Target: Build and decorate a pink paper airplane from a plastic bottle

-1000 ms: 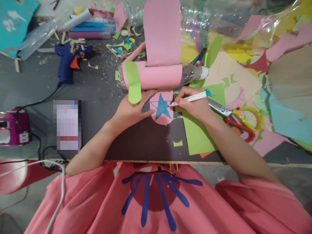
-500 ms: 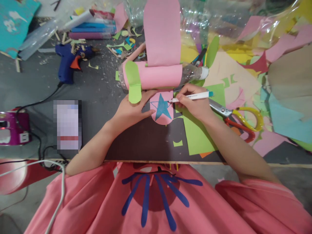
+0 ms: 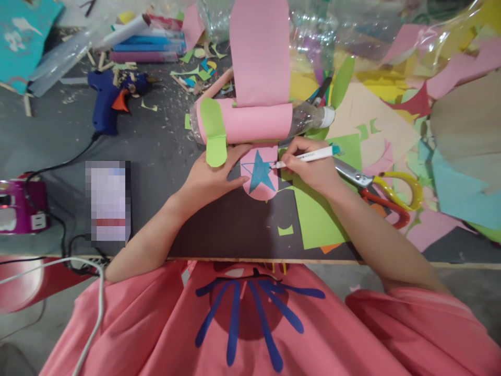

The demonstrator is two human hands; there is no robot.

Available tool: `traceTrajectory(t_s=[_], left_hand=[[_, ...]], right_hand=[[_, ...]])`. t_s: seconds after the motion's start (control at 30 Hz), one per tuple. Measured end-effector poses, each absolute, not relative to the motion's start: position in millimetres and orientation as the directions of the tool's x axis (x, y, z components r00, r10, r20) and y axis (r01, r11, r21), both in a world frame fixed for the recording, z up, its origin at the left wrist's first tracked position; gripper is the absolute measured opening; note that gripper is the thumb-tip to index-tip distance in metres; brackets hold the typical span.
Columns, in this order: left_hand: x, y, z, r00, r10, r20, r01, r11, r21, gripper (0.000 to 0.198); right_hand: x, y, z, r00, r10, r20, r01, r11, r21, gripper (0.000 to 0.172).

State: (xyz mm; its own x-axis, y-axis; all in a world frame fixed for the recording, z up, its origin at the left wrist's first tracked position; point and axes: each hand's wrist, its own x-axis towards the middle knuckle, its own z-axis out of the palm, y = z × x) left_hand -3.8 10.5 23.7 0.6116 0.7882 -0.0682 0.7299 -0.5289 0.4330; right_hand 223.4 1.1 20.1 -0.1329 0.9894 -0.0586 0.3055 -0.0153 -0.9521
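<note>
Your right hand (image 3: 315,169) grips a white marker (image 3: 318,154), its tip at the right side of a blue star (image 3: 258,175) on a rounded pink flap (image 3: 261,195), just below a pink-wrapped bottle (image 3: 258,122). Your left hand (image 3: 209,177) lies unclenched, thumb against the flap's left edge.

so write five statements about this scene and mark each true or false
1. The right hand holds a white marker pen with a teal end. True.
2. The left hand holds a blue plastic glue gun. False: it touches a rounded pink paper flap.
3. The blue star drawn on the flap is completely filled. False: its left point is only outlined.
4. The glue gun lies left of the pink-wrapped clear plastic bottle. True.
5. Metal scissors with yellow and red handles lie left of the flap. False: they lie to its right.
</note>
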Motion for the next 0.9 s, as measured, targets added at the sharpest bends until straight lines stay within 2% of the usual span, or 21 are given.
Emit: traceTrajectory(t_s=[0.17,0.43,0.9], left_hand=[[-4.0,10.7,23.1,0.619,0.784,-0.056,0.721,-0.538,0.438,0.055],[-3.1,8.9,25.3,0.603,0.793,-0.081,0.740,-0.519,0.429,0.056],[-3.1,10.2,26.1,0.607,0.789,-0.092,0.740,-0.519,0.429,0.055]], right_hand=[[224.7,0.9,19.9,-0.138,0.986,-0.093,0.333,-0.042,-0.942,0.019],[226.0,-2.2,15.9,-0.056,0.998,-0.029,0.309,-0.010,-0.951,0.021],[224.6,-0.6,18.2,-0.093,0.995,-0.034,0.337,-0.001,-0.942,0.018]])
